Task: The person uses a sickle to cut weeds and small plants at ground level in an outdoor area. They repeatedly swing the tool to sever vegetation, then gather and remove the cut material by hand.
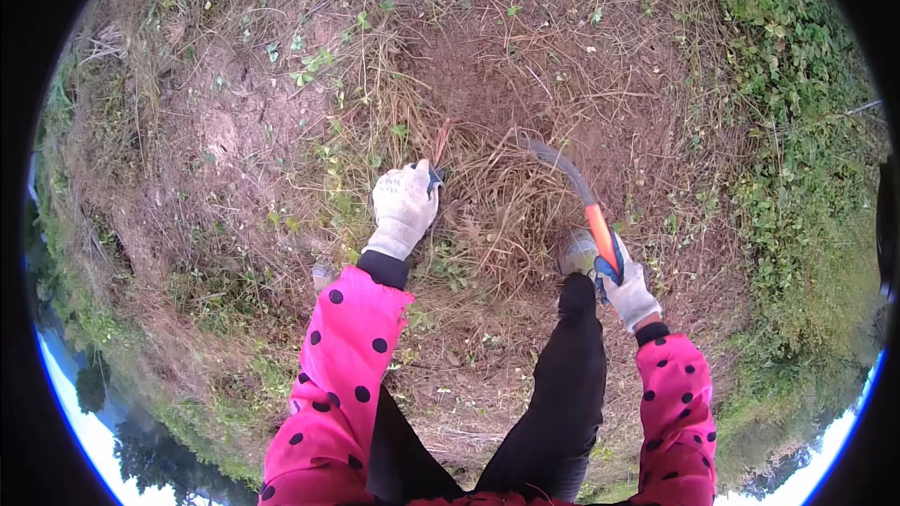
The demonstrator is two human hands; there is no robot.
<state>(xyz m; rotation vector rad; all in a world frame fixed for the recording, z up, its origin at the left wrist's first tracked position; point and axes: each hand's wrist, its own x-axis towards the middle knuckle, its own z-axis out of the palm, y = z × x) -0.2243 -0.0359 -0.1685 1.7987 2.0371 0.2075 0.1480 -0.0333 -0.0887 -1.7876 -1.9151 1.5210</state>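
A curved sickle is gripped in my right hand, which wears a white glove with a blue palm. Its orange handle points up and left from my fist, and the grey blade bends left over a clump of dry grass. My left hand, gloved the same way, is closed at the left side of that clump. Thin reddish-brown stalks stick up from its thumb side; the fingers are partly hidden beneath the hand. The blade tip lies among the straw, apart from my left hand.
My shoe stands just left of my right hand, close to the sickle handle. Bare brown soil with scattered straw lies beyond the clump. Dense green plants line the right side. Low weeds grow left of my left hand.
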